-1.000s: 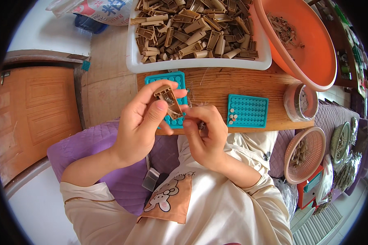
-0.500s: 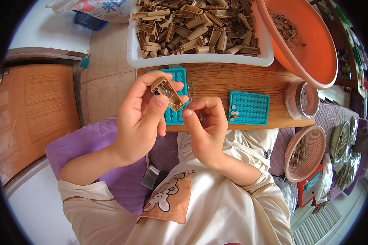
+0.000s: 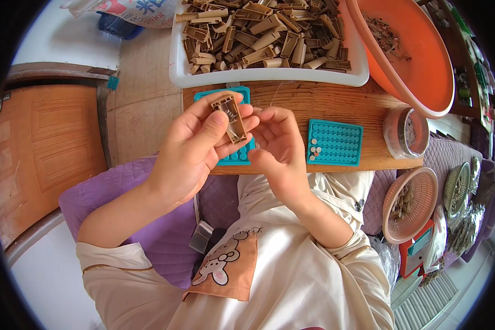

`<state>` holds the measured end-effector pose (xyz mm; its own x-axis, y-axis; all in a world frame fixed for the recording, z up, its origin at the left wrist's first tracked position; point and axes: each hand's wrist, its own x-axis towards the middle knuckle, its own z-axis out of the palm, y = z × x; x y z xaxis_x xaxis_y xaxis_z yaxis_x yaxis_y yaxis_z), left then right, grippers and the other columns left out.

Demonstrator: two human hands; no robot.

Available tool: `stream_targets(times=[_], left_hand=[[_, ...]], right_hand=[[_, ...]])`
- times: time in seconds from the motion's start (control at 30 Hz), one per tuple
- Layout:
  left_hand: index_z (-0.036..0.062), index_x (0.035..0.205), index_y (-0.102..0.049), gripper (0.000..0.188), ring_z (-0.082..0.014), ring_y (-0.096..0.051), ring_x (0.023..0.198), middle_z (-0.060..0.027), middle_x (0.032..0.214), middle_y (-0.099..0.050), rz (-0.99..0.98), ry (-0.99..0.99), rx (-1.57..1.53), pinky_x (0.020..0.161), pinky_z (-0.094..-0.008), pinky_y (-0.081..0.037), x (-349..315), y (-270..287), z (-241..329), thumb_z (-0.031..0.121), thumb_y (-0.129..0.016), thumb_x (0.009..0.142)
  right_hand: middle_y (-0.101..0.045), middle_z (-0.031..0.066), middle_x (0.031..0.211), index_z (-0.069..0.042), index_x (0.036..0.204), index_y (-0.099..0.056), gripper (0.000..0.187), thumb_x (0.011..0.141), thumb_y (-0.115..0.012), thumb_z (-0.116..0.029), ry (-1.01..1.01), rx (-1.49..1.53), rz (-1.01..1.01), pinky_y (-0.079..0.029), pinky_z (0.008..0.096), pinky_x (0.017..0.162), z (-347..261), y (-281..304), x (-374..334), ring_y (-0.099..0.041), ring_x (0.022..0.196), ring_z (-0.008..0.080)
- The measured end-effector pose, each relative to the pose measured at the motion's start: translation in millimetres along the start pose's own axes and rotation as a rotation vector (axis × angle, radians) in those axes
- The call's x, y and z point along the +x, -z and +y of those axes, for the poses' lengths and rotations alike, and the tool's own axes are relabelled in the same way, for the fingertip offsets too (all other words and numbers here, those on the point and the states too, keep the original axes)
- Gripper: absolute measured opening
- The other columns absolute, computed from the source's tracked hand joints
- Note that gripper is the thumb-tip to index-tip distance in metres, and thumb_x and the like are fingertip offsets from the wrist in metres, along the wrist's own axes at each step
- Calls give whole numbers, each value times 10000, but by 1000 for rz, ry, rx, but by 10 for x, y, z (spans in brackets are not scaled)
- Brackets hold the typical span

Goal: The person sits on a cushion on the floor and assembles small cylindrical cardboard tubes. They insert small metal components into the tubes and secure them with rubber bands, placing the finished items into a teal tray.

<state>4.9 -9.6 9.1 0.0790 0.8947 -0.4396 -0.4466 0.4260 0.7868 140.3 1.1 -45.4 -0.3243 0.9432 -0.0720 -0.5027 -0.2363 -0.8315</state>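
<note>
In my left hand (image 3: 195,146) is a small brown half-shell plastic casing (image 3: 229,116), its hollow side up. The thumb presses on its near edge while the fingers support it from beneath. A coiled metal spring (image 3: 230,114) shows inside the hollow. Close on the casing's right is my right hand (image 3: 280,146), its fingers loosely bent and the thumb apart from them; part of its palm is hidden. Under my left hand lies a teal tray with round cups (image 3: 237,156), mostly covered.
Another teal tray (image 3: 335,142) holds a few small silvery discs at its left side. A white bin (image 3: 269,78) full of brown casings stands behind, beside an orange basin (image 3: 423,60). A clear round tub (image 3: 406,133) is on the wooden table (image 3: 291,99); a pink basket (image 3: 411,206) sits right.
My right thumb and fingers have parted from their pinch. My left hand has turned the casing more upright, and the fingers of both hands have come closer together.
</note>
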Motion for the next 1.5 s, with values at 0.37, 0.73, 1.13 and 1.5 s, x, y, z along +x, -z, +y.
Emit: stream_targets(times=[0.37,0.73,1.13,1.5], left_hand=[[-9,1095,-483,246,-101,-516,943,-51,1007,-560,-45,-160,608,814,-225,-408,-67,15,-226,116,-470,883],[-3,1140,-439,269,-122,-514,976,-68,1045,-538,-42,140,289,824,-257,-451,9,88,-374,124,-410,905],[44,1192,-396,307,-166,-562,927,-89,1045,-530,-83,329,324,791,-302,-490,-9,59,-269,150,-421,904],[58,1191,-401,311,-174,-577,924,-96,1049,-535,-187,377,303,777,-288,-493,-14,24,-249,136,-443,893]], right_hand=[[-558,37,809,-16,920,-460,263,704,-608,-39,1,-338,22,-466,262,715,213,58,18,-568,796,122],[-503,31,962,-10,1036,-437,188,860,-460,-73,-431,153,-117,-489,267,751,169,228,-74,-510,859,84],[-576,58,843,-6,959,-515,170,793,-550,-20,-54,-705,125,-455,236,644,233,832,-243,-558,695,108],[-570,107,773,-25,958,-530,254,713,-593,7,204,-1585,83,-450,351,592,153,1315,-167,-530,687,264]])
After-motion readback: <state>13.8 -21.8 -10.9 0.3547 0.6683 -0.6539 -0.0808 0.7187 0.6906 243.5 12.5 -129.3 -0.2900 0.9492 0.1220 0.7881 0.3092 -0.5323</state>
